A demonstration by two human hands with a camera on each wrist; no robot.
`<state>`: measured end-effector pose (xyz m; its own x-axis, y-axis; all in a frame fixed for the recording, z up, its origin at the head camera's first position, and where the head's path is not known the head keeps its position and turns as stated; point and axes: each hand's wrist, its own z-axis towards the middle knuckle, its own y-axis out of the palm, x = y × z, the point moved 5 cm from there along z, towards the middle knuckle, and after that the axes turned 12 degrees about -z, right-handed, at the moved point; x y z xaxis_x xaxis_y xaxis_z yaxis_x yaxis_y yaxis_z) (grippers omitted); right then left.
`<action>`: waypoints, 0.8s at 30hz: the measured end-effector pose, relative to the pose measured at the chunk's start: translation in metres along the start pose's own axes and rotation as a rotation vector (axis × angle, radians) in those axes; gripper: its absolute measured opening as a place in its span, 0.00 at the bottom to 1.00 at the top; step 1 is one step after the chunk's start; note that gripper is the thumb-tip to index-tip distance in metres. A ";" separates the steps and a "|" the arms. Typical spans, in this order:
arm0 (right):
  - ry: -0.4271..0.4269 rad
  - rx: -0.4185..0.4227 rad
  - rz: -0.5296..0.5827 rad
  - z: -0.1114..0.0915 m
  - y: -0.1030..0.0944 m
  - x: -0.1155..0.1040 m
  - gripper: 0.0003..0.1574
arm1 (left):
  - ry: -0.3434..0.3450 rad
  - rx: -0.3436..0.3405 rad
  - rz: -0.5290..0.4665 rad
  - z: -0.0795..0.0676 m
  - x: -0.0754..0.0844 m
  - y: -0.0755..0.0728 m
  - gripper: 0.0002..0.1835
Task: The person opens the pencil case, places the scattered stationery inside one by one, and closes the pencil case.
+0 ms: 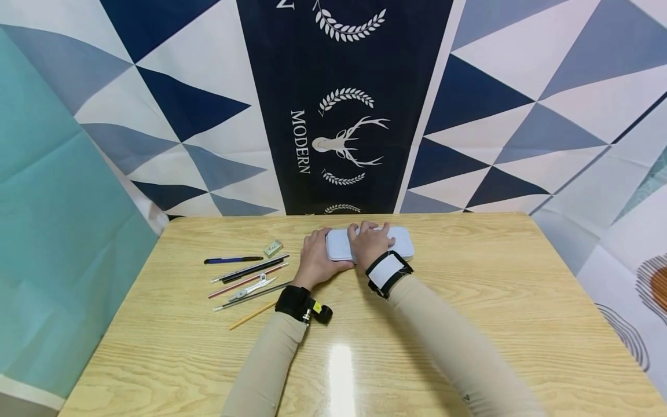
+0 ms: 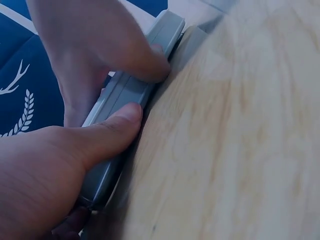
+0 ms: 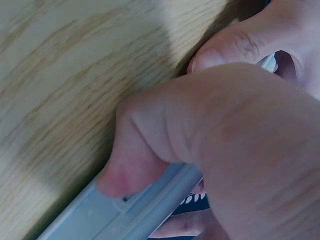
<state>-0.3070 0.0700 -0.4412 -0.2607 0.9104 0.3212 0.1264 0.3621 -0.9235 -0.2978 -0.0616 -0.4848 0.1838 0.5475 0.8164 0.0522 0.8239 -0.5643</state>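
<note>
A pale grey-blue pencil case (image 1: 401, 240) with rounded corners lies lengthwise near the table's back edge, its lid down. My left hand (image 1: 316, 259) grips its left end, the thumb (image 2: 112, 131) along the front side and the fingers round the far side. Over the middle of the case, my right hand (image 1: 371, 244) holds it from above. Its bent thumb (image 3: 131, 165) presses the front side, while the other fingers reach over the top. Part of the lid is hidden under the right hand.
Left of the hands lie a blue pen (image 1: 233, 260), an eraser (image 1: 273, 248), a black pen (image 1: 253, 270), a red pencil (image 1: 248, 281), a compass (image 1: 253, 288), a dark pencil (image 1: 252, 296) and a yellow pencil (image 1: 253, 315). A patterned curtain (image 1: 219, 133) hangs behind the table.
</note>
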 end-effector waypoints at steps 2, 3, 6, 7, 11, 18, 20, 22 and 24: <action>0.007 -0.005 -0.007 0.000 0.000 -0.001 0.58 | -0.008 0.003 -0.005 -0.001 0.000 0.001 0.58; 0.008 -0.008 -0.016 -0.001 0.000 -0.001 0.60 | -0.013 0.003 -0.006 -0.001 0.000 0.001 0.58; 0.007 0.017 -0.042 -0.004 -0.003 -0.003 0.62 | -0.023 0.006 -0.008 0.000 0.000 0.001 0.58; 0.003 0.022 -0.050 -0.005 -0.004 -0.004 0.62 | -0.026 0.007 -0.009 0.000 0.000 0.001 0.58; -0.014 0.066 -0.056 -0.008 -0.006 -0.005 0.61 | -0.036 0.014 0.005 0.001 -0.001 0.001 0.58; -0.035 0.103 -0.096 -0.007 -0.003 -0.004 0.58 | -0.041 0.008 0.030 0.001 0.003 0.002 0.59; -0.040 0.108 -0.117 -0.007 -0.003 -0.004 0.57 | -0.046 0.012 0.034 0.000 0.004 0.002 0.59; -0.049 0.109 -0.132 -0.007 -0.002 -0.004 0.56 | -0.050 0.020 0.037 -0.001 0.004 0.002 0.59; -0.058 0.097 -0.135 -0.006 -0.001 -0.005 0.56 | -0.053 0.027 0.043 -0.002 0.003 0.003 0.58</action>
<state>-0.3000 0.0660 -0.4403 -0.3244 0.8406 0.4338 -0.0053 0.4569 -0.8895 -0.2954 -0.0580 -0.4841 0.1332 0.5885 0.7974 0.0183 0.8030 -0.5957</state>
